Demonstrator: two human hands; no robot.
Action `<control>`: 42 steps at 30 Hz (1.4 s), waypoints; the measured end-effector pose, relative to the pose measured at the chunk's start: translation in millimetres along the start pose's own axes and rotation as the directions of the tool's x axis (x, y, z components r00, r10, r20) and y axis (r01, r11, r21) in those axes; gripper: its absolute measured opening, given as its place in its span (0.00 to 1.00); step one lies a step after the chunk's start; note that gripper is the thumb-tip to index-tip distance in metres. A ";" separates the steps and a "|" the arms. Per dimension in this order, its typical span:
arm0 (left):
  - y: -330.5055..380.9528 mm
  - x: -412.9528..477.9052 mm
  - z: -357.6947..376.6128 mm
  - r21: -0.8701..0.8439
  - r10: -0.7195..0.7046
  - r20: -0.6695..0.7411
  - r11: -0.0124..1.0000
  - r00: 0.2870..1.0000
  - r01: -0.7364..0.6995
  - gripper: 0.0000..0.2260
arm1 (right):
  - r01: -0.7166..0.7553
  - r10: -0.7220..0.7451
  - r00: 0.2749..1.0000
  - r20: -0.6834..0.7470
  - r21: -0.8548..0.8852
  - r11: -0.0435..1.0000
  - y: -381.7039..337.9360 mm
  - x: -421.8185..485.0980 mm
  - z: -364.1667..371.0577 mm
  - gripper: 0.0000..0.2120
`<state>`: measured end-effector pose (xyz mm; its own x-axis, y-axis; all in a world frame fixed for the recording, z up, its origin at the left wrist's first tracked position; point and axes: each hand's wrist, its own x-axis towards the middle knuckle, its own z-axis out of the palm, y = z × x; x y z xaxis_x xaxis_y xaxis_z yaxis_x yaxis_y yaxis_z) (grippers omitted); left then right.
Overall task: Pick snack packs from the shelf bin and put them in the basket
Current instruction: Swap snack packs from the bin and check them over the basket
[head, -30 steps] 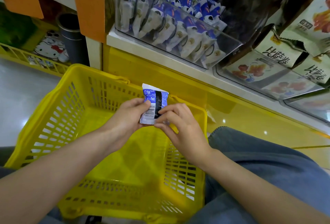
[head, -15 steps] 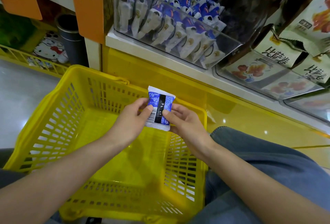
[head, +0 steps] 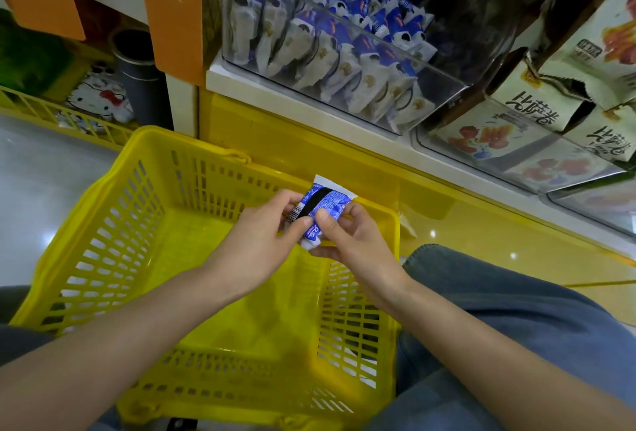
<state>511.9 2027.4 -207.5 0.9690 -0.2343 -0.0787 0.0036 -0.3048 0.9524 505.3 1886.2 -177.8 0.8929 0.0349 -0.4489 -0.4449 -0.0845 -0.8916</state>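
Note:
A small blue and white snack pack (head: 325,205) hangs above the far right part of the yellow basket (head: 103,224). My left hand (head: 261,245) pinches its left side by the barcode. My right hand (head: 347,241) pinches its lower right side, thumb on the front. The pack is tilted and a little crumpled. Nothing lies inside the basket. Up on the shelf, a clear bin (head: 430,97) holds several more of the same blue and white packs (head: 344,52).
Right of the bin, clear trays hold larger snack bags (head: 526,110) with red fruit pictures. A yellow shelf base (head: 292,141) runs behind the basket. A dark cylinder (head: 137,73) and a cartoon-cat item (head: 98,97) stand at the left. My jeans-clad knee (head: 516,310) is right of the basket.
Both hands have turned the pack from upright to tilted and squeezed it, shifting slightly right over the basket's far corner. Both hands keep their hold.

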 end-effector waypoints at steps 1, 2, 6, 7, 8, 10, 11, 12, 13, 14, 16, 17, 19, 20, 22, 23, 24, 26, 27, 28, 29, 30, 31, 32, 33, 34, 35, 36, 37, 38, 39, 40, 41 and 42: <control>-0.1 -0.3 -0.1 0.037 0.009 0.007 0.999 1.000 -0.009 0.09 | 0.010 -0.010 1.000 -0.005 -0.020 1.000 0.6 0.1 0.6 0.16; -0.3 -0.8 -0.2 0.090 0.018 0.014 0.996 1.000 -0.019 0.10 | 0.023 -0.024 1.000 -0.010 -0.038 0.999 1.7 0.4 1.5 0.15; -0.9 -4.0 -1.6 0.369 0.048 0.037 0.928 0.998 -0.058 0.11 | 0.079 -0.082 0.997 -0.011 -0.135 0.988 9.0 1.1 5.3 0.14; -0.3 -4.9 -2.4 0.413 0.044 0.045 0.909 0.998 -0.058 0.11 | 0.095 -0.098 0.995 -0.007 -0.172 0.980 11.0 1.2 5.6 0.13; 0.2 -5.5 -3.4 0.439 0.035 0.052 0.897 0.998 -0.055 0.11 | 0.110 -0.114 0.994 -0.004 -0.213 0.971 12.9 1.1 5.9 0.12; 1.0 -5.5 -5.9 0.459 0.018 0.064 0.887 0.998 -0.046 0.11 | 0.136 -0.141 0.990 0.002 -0.273 0.952 16.2 1.1 6.4 0.11; 1.3 -5.1 -6.7 0.460 0.014 0.070 0.887 0.997 -0.045 0.10 | 0.146 -0.151 0.989 0.004 -0.292 0.945 17.7 1.2 6.5 0.11; 1.5 -4.6 -7.3 0.453 0.010 0.073 0.891 0.997 -0.042 0.10 | 0.154 -0.160 0.987 0.006 -0.312 0.938 19.0 1.4 6.7 0.11; 1.8 -4.2 -7.6 0.437 0.006 0.071 0.899 0.997 -0.036 0.09 | 0.160 -0.167 0.986 0.006 -0.332 0.930 20.1 1.8 6.7 0.11; 1.8 -3.8 -7.6 0.418 0.000 0.066 0.908 0.998 -0.027 0.09 | 0.164 -0.173 0.985 0.005 -0.346 0.924 20.8 2.3 6.9 0.11; 1.8 -3.6 -8.0 0.401 -0.012 0.060 0.916 0.998 -0.013 0.09 | 0.172 -0.185 0.983 0.000 -0.370 0.913 21.4 3.3 6.8 0.12; 1.8 -3.5 -8.2 0.404 -0.014 0.061 0.915 0.998 -0.012 0.09 | 0.177 -0.193 0.981 -0.002 -0.386 0.905 21.5 3.4 6.7 0.12; 3.0 -3.9 -8.5 0.420 -0.002 0.051 0.907 0.999 -0.020 0.10 | 0.194 -0.216 0.976 -0.002 -0.435 0.879 21.0 3.2 6.9 0.13; 3.9 -4.3 -8.5 0.431 0.005 0.039 0.902 0.999 -0.022 0.11 | 0.207 -0.230 0.973 0.006 -0.463 0.862 20.6 2.8 6.7 0.15; 5.2 -5.0 -8.5 0.462 0.028 0.025 0.886 0.999 -0.037 0.12 | 0.236 -0.253 0.967 0.037 -0.505 0.830 19.8 1.6 5.8 0.16; 4.9 -5.1 -8.2 0.474 0.042 0.029 0.879 0.999 -0.050 0.12 | 0.253 -0.263 0.963 0.057 -0.526 0.812 19.3 0.8 5.4 0.17; 3.9 -4.9 -8.0 0.482 0.051 0.035 0.874 0.998 -0.062 0.10 | 0.270 -0.273 0.959 0.079 -0.550 0.791 19.0 0.2 5.1 0.17; 0.3 -4.1 -7.7 0.464 0.053 0.035 0.884 0.998 -0.064 0.07 | 0.288 -0.277 0.954 0.111 -0.582 0.760 19.2 -0.3 4.9 0.16; -1.4 -3.5 -7.6 0.425 0.047 0.026 0.904 0.999 -0.053 0.05 | 0.284 -0.269 0.956 0.115 -0.589 0.757 19.4 0.1 5.0 0.15; -2.8 -2.7 -7.3 0.378 0.039 0.013 0.925 0.999 -0.041 0.04 | 0.274 -0.257 0.960 0.114 -0.590 0.760 19.3 1.1 4.9 0.15; -3.7 -1.9 -7.1 0.336 0.034 -0.004 0.941 0.999 -0.031 0.03 | 0.262 -0.246 0.963 0.110 -0.589 0.764 19.0 2.1 4.8 0.16; -4.3 -1.1 -7.0 0.306 0.035 -0.018 0.951 0.999 -0.028 0.02 | 0.255 -0.236 0.965 0.109 -0.584 0.771 18.7 3.2 4.6 0.16; -4.8 -0.6 -7.2 0.290 0.045 -0.029 0.956 0.999 -0.035 0.03 | 0.255 -0.232 0.966 0.115 -0.584 0.771 18.5 3.6 4.3 0.16; -5.5 -0.1 -7.4 0.285 0.061 -0.035 0.957 0.997 -0.049 0.04 | 0.265 -0.237 0.963 0.128 -0.596 0.758 18.2 3.6 3.9 0.16; -6.5 0.2 -7.8 0.295 0.076 -0.034 0.953 0.997 -0.063 0.05 | 0.285 -0.247 0.958 0.148 -0.621 0.730 18.2 2.9 3.5 0.16; -7.6 0.2 -8.1 0.314 0.086 -0.025 0.947 0.996 -0.074 0.06 | 0.307 -0.258 0.951 0.173 -0.649 0.696 18.8 2.4 3.0 0.17; -8.9 -0.1 -8.3 0.336 0.091 -0.014 0.938 0.996 -0.081 0.07 | 0.325 -0.265 0.945 0.194 -0.672 0.666 19.6 1.6 2.8 0.17; -10.1 -0.4 -7.9 0.350 0.094 -0.006 0.933 0.996 -0.086 0.07 | 0.333 -0.267 0.941 0.206 -0.686 0.646 20.2 0.7 2.6 0.17; -10.8 -0.8 -7.6 0.356 0.092 -0.005 0.931 0.996 -0.084 0.08 | 0.334 -0.267 0.941 0.208 -0.692 0.640 20.4 0.3 2.5 0.17; -11.2 -0.5 -7.3 0.350 0.087 -0.012 0.934 0.996 -0.077 0.09 | 0.330 -0.265 0.943 0.202 -0.687 0.647 20.5 0.5 2.6 0.18; -11.1 0.1 -7.3 0.337 0.077 -0.026 0.939 0.997 -0.064 0.10 | 0.317 -0.257 0.947 0.191 -0.674 0.668 19.9 1.1 2.9 0.19; -11.0 1.0 -7.1 0.317 0.072 -0.046 0.947 0.996 -0.054 0.11 | 0.295 -0.240 0.955 0.175 -0.651 0.699 18.9 2.2 3.4 0.21; -10.5 1.9 -7.0 0.298 0.072 -0.064 0.953 0.995 -0.050 0.10 | 0.269 -0.220 0.963 0.156 -0.620 0.737 17.6 3.5 3.9 0.22; -9.8 2.6 -6.7 0.276 0.076 -0.078 0.960 0.994 -0.052 0.08 | 0.244 -0.203 0.970 0.136 -0.581 0.777 16.4 5.2 4.2 0.22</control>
<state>516.0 2035.9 -215.0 0.9827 -0.1842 0.0174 -0.1151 -0.5351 0.8369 502.4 1889.1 -195.0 0.9467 0.1865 -0.2626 -0.0876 -0.6355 -0.7671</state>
